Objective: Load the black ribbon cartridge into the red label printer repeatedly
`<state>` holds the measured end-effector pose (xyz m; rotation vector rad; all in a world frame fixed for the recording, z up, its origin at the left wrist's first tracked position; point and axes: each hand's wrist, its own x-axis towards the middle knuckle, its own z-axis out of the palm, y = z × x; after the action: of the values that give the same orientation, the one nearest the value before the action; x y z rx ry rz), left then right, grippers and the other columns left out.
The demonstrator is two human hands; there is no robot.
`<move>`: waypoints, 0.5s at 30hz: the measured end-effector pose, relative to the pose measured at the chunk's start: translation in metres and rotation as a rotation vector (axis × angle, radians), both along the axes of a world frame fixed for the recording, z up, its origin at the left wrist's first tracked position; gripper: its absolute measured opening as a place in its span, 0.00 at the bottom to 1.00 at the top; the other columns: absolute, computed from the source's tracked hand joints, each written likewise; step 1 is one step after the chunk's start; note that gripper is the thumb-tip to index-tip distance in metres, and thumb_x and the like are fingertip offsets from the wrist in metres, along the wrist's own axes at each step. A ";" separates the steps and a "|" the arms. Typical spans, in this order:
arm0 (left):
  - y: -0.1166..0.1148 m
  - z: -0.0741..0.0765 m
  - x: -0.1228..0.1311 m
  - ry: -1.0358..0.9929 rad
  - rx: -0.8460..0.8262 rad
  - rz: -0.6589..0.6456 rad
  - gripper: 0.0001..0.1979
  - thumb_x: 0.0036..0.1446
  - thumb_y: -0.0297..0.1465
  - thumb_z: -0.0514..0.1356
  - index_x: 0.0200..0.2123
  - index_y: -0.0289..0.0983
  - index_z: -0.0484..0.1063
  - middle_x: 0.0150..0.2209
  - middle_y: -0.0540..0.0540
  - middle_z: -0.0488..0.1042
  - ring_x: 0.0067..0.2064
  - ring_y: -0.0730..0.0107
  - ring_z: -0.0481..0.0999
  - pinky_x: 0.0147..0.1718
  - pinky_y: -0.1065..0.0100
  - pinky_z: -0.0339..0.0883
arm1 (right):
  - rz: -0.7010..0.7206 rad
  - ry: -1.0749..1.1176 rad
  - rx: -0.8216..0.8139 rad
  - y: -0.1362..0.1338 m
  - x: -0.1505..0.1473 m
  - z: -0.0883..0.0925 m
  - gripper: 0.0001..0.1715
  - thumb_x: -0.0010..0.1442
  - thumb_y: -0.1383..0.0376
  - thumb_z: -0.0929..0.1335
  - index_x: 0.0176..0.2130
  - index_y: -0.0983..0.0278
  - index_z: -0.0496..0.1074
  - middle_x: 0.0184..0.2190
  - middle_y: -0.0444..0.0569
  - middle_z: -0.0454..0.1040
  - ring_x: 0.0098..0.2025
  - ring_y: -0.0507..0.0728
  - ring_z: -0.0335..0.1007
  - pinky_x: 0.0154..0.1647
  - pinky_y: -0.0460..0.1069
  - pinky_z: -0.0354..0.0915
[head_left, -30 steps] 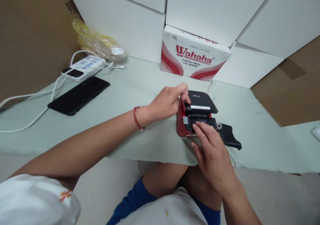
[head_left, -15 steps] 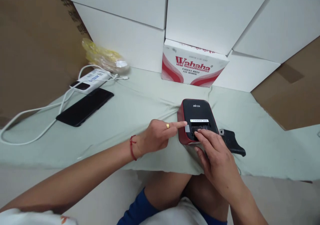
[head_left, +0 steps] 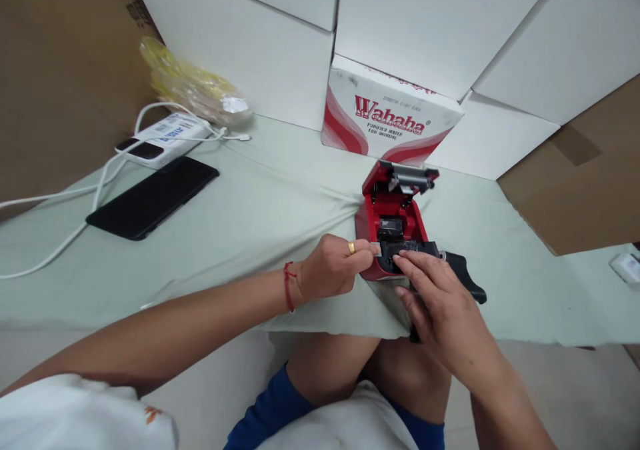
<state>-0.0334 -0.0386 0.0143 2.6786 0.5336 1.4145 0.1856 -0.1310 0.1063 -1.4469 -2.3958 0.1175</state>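
Note:
A small red-and-black label printer (head_left: pixel 393 227) sits on a pale green cloth (head_left: pixel 280 197), its lid tipped back to show a red interior and a dark compartment. A metal roller assembly (head_left: pixel 410 178) shows on the raised lid. My left hand (head_left: pixel 333 268) pinches a small silvery tab (head_left: pixel 375 249) at the printer's left edge between thumb and forefinger. My right hand (head_left: pixel 440 307) has its fingers on the printer's black front part. A black angular plastic piece (head_left: pixel 463 277) lies beside the printer, partly under my right hand.
A black smartphone (head_left: pixel 153 198) and a white power bank (head_left: pixel 160 140) with a white cable lie to the left. Behind stand a crumpled yellow plastic bag (head_left: pixel 190 83), a Wahaha water carton (head_left: pixel 390 113) and white cartons (head_left: pixel 260 50). Brown cardboard (head_left: pixel 565 183) lines the right.
The printer's lid, shut half a second ago and partly raised a second ago, now stands wide open. My left hand has closed on the tab at the printer's edge.

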 end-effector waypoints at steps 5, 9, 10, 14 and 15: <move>-0.004 -0.011 0.001 -0.014 0.061 0.046 0.12 0.59 0.18 0.50 0.26 0.37 0.64 0.52 0.41 0.82 0.30 0.75 0.78 0.29 0.71 0.71 | -0.122 -0.026 -0.165 0.065 0.006 0.029 0.19 0.73 0.58 0.62 0.54 0.60 0.77 0.48 0.51 0.83 0.48 0.59 0.79 0.49 0.52 0.72; -0.005 -0.004 0.002 -0.086 0.134 0.088 0.10 0.61 0.19 0.51 0.31 0.37 0.66 0.48 0.42 0.82 0.34 0.73 0.79 0.33 0.69 0.71 | -0.128 -0.463 -0.287 0.123 -0.008 0.028 0.20 0.68 0.63 0.66 0.57 0.59 0.77 0.53 0.53 0.81 0.50 0.63 0.78 0.47 0.53 0.70; -0.005 -0.003 0.001 -0.111 0.138 0.115 0.09 0.61 0.20 0.52 0.34 0.37 0.67 0.47 0.42 0.82 0.36 0.71 0.79 0.36 0.68 0.72 | -0.131 -0.515 -0.310 0.132 -0.012 0.024 0.22 0.65 0.64 0.67 0.57 0.60 0.76 0.54 0.55 0.80 0.50 0.65 0.78 0.46 0.54 0.69; 0.002 -0.004 -0.005 -0.107 0.062 0.348 0.07 0.62 0.23 0.56 0.32 0.39 0.63 0.29 0.48 0.74 0.31 0.68 0.73 0.31 0.67 0.66 | -0.182 -0.556 -0.344 0.144 -0.025 0.012 0.23 0.59 0.67 0.70 0.54 0.62 0.77 0.53 0.59 0.80 0.49 0.68 0.78 0.42 0.54 0.68; 0.005 -0.007 -0.006 -0.085 0.009 0.395 0.10 0.62 0.23 0.56 0.29 0.40 0.61 0.25 0.51 0.69 0.27 0.70 0.69 0.28 0.68 0.61 | -0.193 -0.558 -0.350 0.143 -0.026 0.012 0.22 0.59 0.67 0.70 0.53 0.62 0.77 0.52 0.58 0.80 0.50 0.68 0.78 0.42 0.53 0.68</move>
<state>-0.0398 -0.0337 0.0074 2.6022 1.0980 1.6098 0.1597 0.0120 0.1184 -2.0942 -2.7419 0.0990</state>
